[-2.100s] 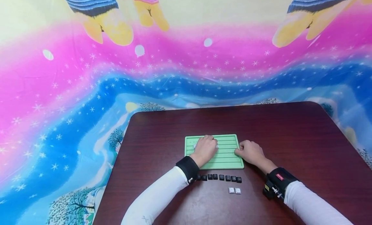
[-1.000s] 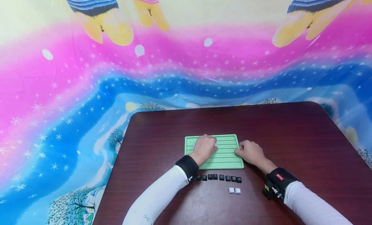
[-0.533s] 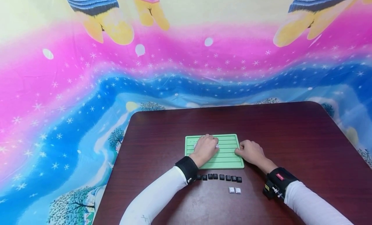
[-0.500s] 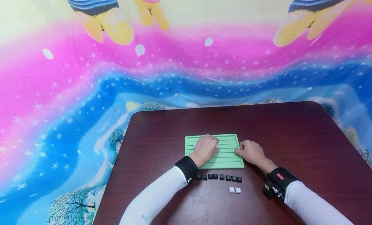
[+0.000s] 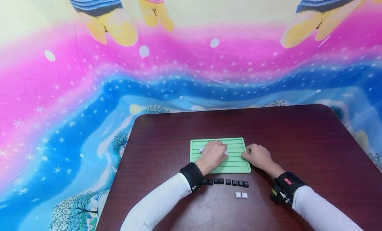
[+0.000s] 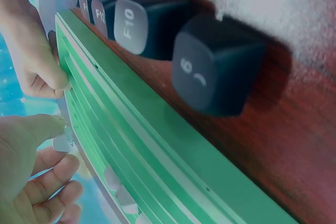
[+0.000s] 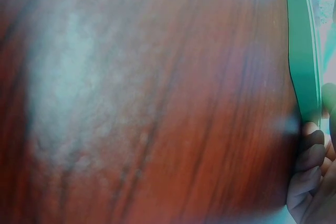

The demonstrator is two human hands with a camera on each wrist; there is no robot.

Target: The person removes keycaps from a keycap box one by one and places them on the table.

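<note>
Left grip (image 5: 213, 154) is pinching a white key (image 6: 61, 144)
It is hanging above the green tray (image 5: 234, 159), right of other keys (image 6: 126, 200); right grip (image 5: 258, 156) is holding the tray's edge.

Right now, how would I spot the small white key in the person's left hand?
On the dark reddish table, find the green tray. Over it is the left hand, pinching a small white keycap. Only that one is held up in fingers; the white keycaps in the tray and the white pair nearer the person are not.
</note>
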